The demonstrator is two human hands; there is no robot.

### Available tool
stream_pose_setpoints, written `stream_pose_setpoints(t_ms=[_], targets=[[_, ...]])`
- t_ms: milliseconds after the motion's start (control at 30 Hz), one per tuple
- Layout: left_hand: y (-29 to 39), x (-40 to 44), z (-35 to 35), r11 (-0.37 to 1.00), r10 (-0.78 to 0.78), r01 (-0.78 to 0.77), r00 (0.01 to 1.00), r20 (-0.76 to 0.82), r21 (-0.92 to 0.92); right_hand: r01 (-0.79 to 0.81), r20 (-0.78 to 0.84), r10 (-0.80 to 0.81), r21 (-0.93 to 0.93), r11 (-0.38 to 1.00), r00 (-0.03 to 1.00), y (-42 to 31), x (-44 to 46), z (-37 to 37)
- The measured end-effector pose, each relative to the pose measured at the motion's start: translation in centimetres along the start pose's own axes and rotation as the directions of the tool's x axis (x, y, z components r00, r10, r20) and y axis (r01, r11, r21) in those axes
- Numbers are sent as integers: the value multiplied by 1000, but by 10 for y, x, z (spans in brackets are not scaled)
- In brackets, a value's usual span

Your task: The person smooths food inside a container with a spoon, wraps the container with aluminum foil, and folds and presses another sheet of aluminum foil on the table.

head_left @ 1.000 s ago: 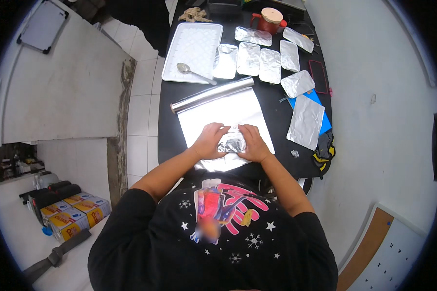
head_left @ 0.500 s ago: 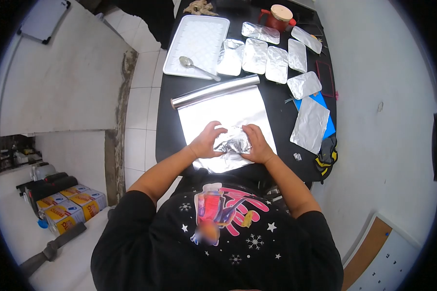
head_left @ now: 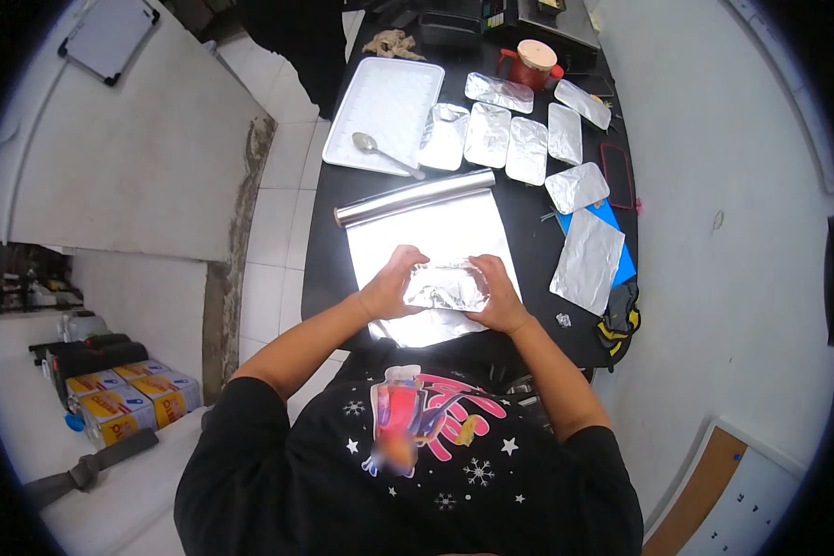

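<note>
Between my two hands is a foil-wrapped packet, low over a sheet of foil pulled out from a foil roll. My left hand grips the packet's left end, fingers curled round it. At the right end, my right hand holds it the same way. Several flat foil-covered packets, one of them here, lie beyond the roll. A loose foil piece rests partly over a blue item on the right.
A white tray with a spoon stands at the back left of the black table. Behind the packets is a red mug. A phone lies near the right edge. A person in dark clothes stands beyond the table.
My hands have moved apart, from the middle of the packet to its ends, and more of its foil top shows. The camera view has shifted slightly.
</note>
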State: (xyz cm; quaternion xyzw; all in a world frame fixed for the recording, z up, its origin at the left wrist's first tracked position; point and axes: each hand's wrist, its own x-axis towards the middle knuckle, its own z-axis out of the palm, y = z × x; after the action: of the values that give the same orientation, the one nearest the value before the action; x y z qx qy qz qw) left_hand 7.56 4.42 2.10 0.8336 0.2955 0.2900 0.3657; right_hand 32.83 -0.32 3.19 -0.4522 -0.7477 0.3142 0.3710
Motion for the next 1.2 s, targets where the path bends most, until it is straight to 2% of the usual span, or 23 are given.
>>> stream_pose_setpoints(t_ms=[100,167,200,300,333,433,567,667,733,767,933,1033,1067,1200], targets=[[33,25,-28,988,141,-149,978,-153,-45,65,-68,-66,-5,998,996,-34,21,-33],[60,46,-51,976,212,-217,955,-209,0,96,-112,-97,-20,995,989,-54,37,-56],[69,56,-60,968,250,-252,939,-237,23,73,-111,-69,35,997,991,-57,43,-63],[85,78,-76,964,256,-266,917,-306,7,22,-172,42,356,934,984,-79,60,-75],[103,85,-85,973,223,-233,928,-299,4,22,-194,56,377,926,979,-84,65,-80],[126,103,-105,984,168,-176,950,-264,-8,78,-220,-57,85,993,974,-105,80,-104],[147,117,-120,987,87,-116,969,-233,-114,65,-169,-60,25,998,984,-128,93,-124],[144,129,-122,956,168,-222,950,-262,-193,91,-189,-106,-88,992,976,-146,103,-140],[140,131,-123,953,84,-148,968,-237,-266,84,-203,-114,-149,985,973,-158,107,-149],[140,132,-124,947,44,-111,974,-222,-301,93,-199,-120,-139,986,973,-162,109,-152],[152,143,-128,927,68,-147,970,-232,-345,138,-169,-154,-101,985,974,-169,115,-162],[155,145,-131,933,72,-147,970,-232,-327,92,-133,-111,-140,986,985,-174,115,-166],[155,145,-131,938,72,-145,970,-232,-316,88,-143,-102,-106,991,984,-176,116,-167],[155,144,-130,878,30,-136,973,-230,-460,91,-193,-88,10,996,977,-184,116,-168]])
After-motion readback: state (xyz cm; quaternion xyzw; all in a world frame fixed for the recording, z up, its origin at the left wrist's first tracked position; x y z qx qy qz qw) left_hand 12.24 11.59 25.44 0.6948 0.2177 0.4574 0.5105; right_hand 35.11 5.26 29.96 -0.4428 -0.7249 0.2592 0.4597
